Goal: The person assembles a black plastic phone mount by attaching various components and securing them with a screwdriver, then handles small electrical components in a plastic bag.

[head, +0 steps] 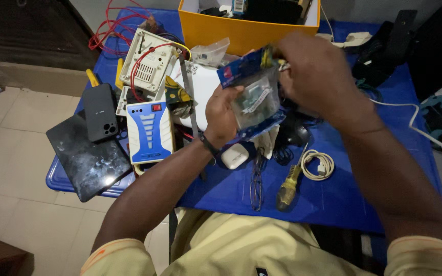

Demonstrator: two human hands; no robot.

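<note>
My left hand [222,115] grips a clear plastic packet [254,94] with a blue card backing, holding it from below and behind, above the blue table [333,199]. A small part shows through the clear plastic. My right hand [315,76] pinches the packet's top right corner, fingers closed on its edge. A dark band sits on my left wrist.
A yellow box [241,33] stands at the back. A white and blue device [149,131], a dark phone [100,111], a tablet [88,158], an opened white casing with red wires [147,61], an earbud case [235,156], a yellow-handled screwdriver [288,186], a coiled white cable [317,164] and glasses [257,184] lie around.
</note>
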